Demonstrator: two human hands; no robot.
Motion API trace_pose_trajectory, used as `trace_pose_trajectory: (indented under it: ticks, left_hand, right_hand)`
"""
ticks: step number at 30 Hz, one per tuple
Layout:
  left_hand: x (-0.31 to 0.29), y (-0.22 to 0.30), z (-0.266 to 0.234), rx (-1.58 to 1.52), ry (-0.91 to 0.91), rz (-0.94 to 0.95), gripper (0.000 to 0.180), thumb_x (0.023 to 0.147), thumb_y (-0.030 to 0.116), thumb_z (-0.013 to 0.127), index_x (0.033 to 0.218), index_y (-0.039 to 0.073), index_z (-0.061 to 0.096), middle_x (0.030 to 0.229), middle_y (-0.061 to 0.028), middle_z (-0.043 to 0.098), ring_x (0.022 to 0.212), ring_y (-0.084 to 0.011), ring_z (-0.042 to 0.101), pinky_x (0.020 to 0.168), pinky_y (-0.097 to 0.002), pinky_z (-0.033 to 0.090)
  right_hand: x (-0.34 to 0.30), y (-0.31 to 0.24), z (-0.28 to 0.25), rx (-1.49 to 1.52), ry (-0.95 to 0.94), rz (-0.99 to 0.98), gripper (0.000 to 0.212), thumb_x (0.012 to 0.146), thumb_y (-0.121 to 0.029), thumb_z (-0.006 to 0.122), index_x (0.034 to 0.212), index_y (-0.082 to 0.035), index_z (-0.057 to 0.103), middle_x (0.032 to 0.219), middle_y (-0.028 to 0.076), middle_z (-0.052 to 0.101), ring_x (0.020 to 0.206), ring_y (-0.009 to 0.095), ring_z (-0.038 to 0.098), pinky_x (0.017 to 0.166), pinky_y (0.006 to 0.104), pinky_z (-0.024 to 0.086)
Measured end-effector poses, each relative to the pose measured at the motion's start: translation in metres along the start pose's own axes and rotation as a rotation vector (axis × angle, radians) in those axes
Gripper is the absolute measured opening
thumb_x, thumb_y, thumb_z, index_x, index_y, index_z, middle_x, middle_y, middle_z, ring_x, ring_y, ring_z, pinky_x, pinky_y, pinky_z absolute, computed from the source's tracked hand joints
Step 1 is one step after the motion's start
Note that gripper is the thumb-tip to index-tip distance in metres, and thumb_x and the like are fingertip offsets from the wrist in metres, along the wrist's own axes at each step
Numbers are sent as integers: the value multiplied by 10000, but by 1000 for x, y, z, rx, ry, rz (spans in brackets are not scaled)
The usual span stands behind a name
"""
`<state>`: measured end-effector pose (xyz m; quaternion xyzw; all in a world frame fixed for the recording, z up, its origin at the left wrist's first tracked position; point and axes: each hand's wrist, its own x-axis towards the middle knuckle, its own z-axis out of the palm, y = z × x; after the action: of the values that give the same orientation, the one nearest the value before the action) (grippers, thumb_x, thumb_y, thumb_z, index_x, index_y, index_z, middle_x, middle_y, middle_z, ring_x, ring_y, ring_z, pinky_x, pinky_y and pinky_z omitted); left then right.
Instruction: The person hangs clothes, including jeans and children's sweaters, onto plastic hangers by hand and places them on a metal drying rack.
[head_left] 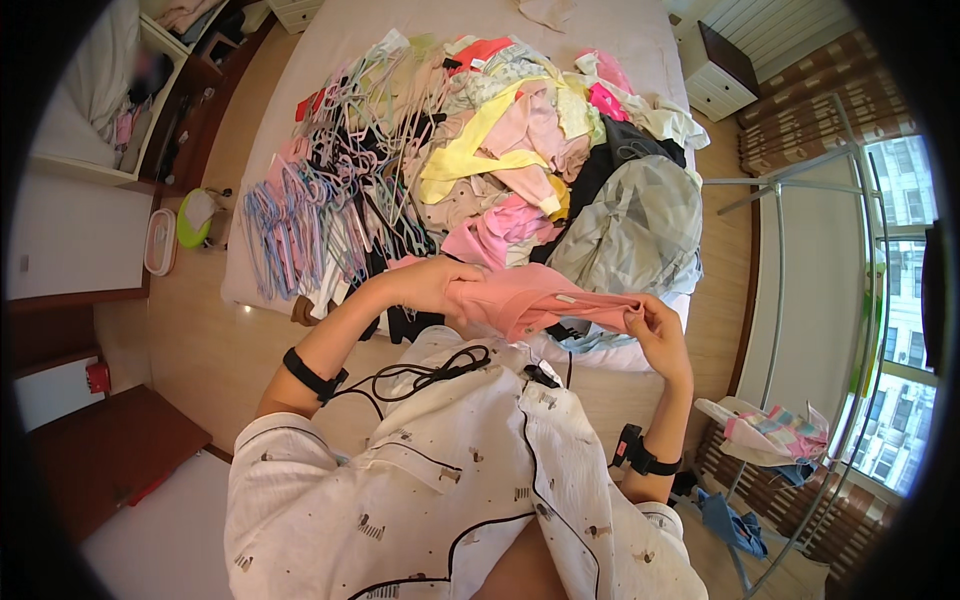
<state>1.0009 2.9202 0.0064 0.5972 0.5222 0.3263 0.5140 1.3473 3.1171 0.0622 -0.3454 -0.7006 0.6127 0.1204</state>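
Observation:
A coral-pink garment [545, 302] with a small pale tag is stretched between my two hands in front of my body, at the near edge of the bed. My left hand [445, 287] is closed round its left end, the fingertips partly hidden by the cloth. At the other end, my right hand [660, 335] pinches the edge between thumb and fingers. Just beyond the garment lies a brighter pink piece of clothing [500, 232], part of a large heap. Whether the coral-pink garment is a top or trousers I cannot make out.
Many clothes hangers [290, 230] cover the bed's left side. A yellow garment [450, 170] and a grey one [640, 225] lie in the heap. Right of the bed stands a metal drying rack [780, 260]; a white cabinet [718, 75] is at the far right.

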Motion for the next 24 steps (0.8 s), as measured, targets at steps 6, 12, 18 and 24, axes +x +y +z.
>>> trace_pose_trajectory:
  ticks: [6,12,18,24]
  left_hand:
    - [36,18,-43,30,115,16,190,885,189,703,955,13,722,819,-21,710,759,-73,593,696,-269,504]
    - [119,-28,-77,328,667,-182,284,913,277,628,845,5,673,714,-112,655,653,-223,608,628,-365,473]
    - [96,-147,-51,144,844,-298,266,912,261,601,971,16,687,849,-138,692,766,-281,653,713,-364,502]
    - [5,-261,-21,15,853,-660,220,900,209,586,895,16,691,785,-132,678,731,-271,651,691,-382,499]
  right_hand:
    - [28,-20,-33,-33,128,-15,192,966,-118,629,1104,14,636,826,-42,592,735,34,510,670,188,422]
    - [142,43,-43,-364,452,-205,361,891,-144,692,1215,-7,614,910,64,684,862,161,639,785,278,505]
    - [165,133,29,-471,329,-103,464,854,-106,677,1300,-25,577,1143,168,668,967,252,658,860,331,519]
    - [146,131,91,-417,-57,47,482,838,-108,645,1294,18,557,1062,228,664,953,342,655,849,394,515]
